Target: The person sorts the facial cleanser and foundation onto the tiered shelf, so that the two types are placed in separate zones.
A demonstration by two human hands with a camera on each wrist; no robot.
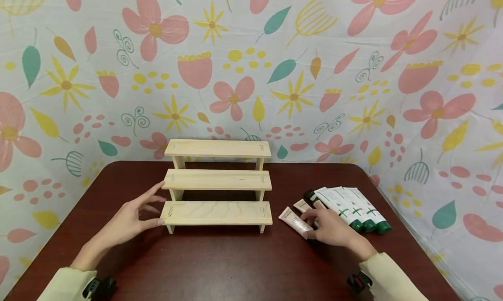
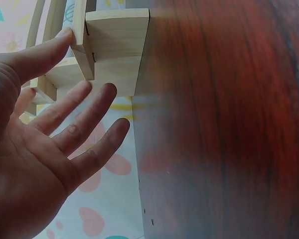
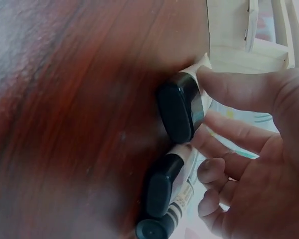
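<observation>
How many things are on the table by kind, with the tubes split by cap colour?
White squeeze tubes with green caps: 3
Squeeze tubes with black caps, by the caps in view: 3
Three-tier wooden display stand: 1
Total: 7

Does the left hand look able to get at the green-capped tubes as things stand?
Probably not without moving: the left hand is at the left end of the wooden rack, and the green-capped tubes lie beyond its right end, with the right hand at a beige tube in between.
</observation>
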